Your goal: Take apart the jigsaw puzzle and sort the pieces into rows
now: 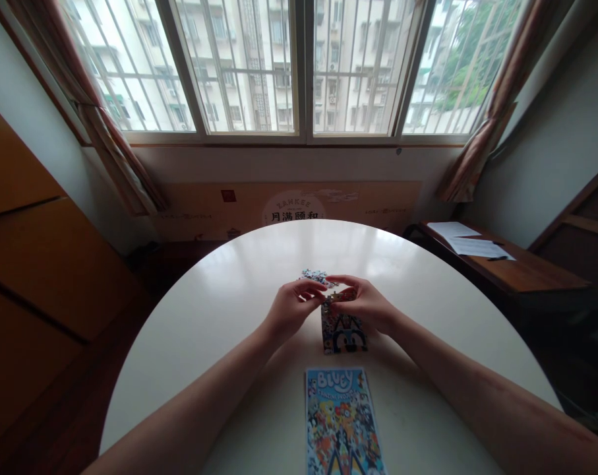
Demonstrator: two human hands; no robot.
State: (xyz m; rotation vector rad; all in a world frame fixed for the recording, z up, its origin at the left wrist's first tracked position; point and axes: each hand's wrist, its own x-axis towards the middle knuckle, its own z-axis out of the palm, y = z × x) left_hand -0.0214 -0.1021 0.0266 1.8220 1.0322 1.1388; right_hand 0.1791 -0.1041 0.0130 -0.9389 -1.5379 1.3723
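A partly assembled jigsaw puzzle point(347, 336) lies on the white round table, a dark-blue cartoon face along its near edge. Over its far left corner, my left hand point(295, 307) is closed, thumb and fingertips together; whatever they pinch is too small to make out. My right hand point(365, 305) arches over the puzzle's far right part, its thumb and index finger apart and their tips close to my left fingertips. Just beyond both hands sits a pile of loose puzzle pieces point(313, 274), partly hidden by the fingers. Nearer to me rests a colourful "Bluey" picture sheet point(341, 415).
The round white table point(194, 343) has its curved far edge near a long printed box point(194, 204) below the window. On the right, a low wooden table point(540, 274) carries white papers point(479, 247) and a dark pen. Wooden cabinets point(31, 264) stand at left.
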